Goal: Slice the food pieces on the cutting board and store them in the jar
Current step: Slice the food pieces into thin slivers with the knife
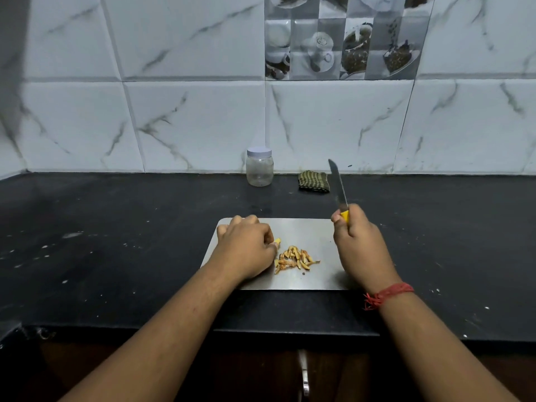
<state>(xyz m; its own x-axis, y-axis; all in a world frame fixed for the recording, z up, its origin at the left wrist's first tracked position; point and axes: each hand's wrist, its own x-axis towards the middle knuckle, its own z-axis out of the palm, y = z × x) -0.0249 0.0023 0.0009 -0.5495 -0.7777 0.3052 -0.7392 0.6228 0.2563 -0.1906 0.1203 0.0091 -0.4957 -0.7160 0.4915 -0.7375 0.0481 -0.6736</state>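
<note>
A steel cutting board (301,227) lies on the black counter. A small heap of thin yellow-brown slices (295,259) sits in its middle. My left hand (246,245) rests on the board's left part, fingers curled, pinching a small yellow food piece (277,242) at its fingertips. Over the board's right side, my right hand (358,239) grips a knife (338,184) by its yellow handle, blade raised and pointing up and away. A clear plastic jar (259,167) with a white lid on stands upright by the wall, behind the board.
A folded striped green cloth (314,181) lies to the right of the jar against the tiled wall. The black counter (116,242) stretches wide on both sides. A cupboard handle (304,372) shows below the counter's front edge.
</note>
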